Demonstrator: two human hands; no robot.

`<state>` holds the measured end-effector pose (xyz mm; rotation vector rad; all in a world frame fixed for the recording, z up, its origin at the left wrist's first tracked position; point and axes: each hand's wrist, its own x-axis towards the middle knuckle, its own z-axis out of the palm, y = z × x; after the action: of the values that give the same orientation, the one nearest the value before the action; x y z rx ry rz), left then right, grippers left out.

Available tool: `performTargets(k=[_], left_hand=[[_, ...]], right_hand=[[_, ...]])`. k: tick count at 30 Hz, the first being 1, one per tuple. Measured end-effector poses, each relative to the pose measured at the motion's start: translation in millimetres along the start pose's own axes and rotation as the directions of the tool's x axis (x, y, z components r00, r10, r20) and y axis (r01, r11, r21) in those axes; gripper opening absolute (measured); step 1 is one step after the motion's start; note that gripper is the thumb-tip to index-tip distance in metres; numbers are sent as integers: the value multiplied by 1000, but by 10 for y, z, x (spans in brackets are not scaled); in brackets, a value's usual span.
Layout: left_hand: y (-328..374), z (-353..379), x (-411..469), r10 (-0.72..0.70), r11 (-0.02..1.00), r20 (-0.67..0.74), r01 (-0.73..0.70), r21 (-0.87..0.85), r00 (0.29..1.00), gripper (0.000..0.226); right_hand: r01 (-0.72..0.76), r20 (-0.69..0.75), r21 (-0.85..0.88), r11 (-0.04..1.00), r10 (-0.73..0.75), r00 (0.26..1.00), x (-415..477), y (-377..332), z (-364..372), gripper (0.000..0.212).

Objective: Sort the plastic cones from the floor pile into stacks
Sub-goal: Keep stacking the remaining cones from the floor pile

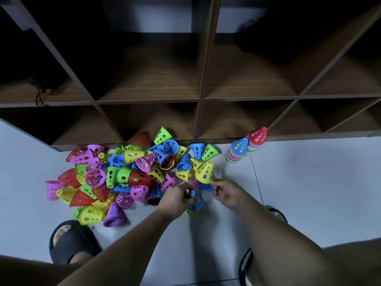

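A pile of perforated plastic cones (132, 174) in red, yellow, green, blue and purple lies on the pale floor by the shelf. My left hand (175, 200) grips a small nested stack with a blue cone (195, 202) on top and a yellow rim below. My right hand (226, 193) hovers just right of it with fingers loosely curled, its fingertips near the rim of a yellow cone (205, 172); whether they pinch it is unclear. Two leaning stacks stand at the right: one topped blue (237, 150), one topped red (256, 139).
A dark wooden cubby shelf (198, 98) rises right behind the pile. My two feet in black slippers (70, 242) stand at the lower left and lower right. Bare pale floor tiles (319, 182) stretch to the right of the stacks.
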<state>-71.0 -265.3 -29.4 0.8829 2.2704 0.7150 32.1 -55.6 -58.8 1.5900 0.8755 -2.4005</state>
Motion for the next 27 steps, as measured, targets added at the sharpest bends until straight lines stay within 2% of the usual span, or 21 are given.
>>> performTargets(k=[2, 5, 11, 17, 21, 24, 27], left_hand=[[-21, 76, -64, -44, 999, 62, 43, 18, 997, 24], [-106, 209, -121, -94, 996, 164, 92, 20, 982, 27], [-179, 228, -169, -83, 996, 217, 73, 54, 973, 16], [-299, 225, -58, -134, 991, 70, 133, 26, 988, 12], [-299, 223, 79, -103, 994, -13, 103, 30, 995, 10], [-251, 241, 195, -72, 997, -34, 73, 24, 997, 19], [-178, 249, 295, -67, 996, -17, 68, 61, 998, 35]], right_hand=[[-24, 55, -22, 999, 25, 998, -64, 56, -13, 18], [-58, 104, -158, 986, 75, 992, -108, 145, -18, 17], [-54, 80, -443, 895, 100, 992, -70, 306, -48, 16], [-37, -4, -613, 789, 43, 999, 5, 405, -23, 20], [11, -33, -706, 708, -49, 998, 46, 432, -24, 14], [2, -54, -701, 713, -56, 997, 112, 441, -48, 17], [-16, -92, -635, 772, -55, 994, 178, 440, -65, 14]])
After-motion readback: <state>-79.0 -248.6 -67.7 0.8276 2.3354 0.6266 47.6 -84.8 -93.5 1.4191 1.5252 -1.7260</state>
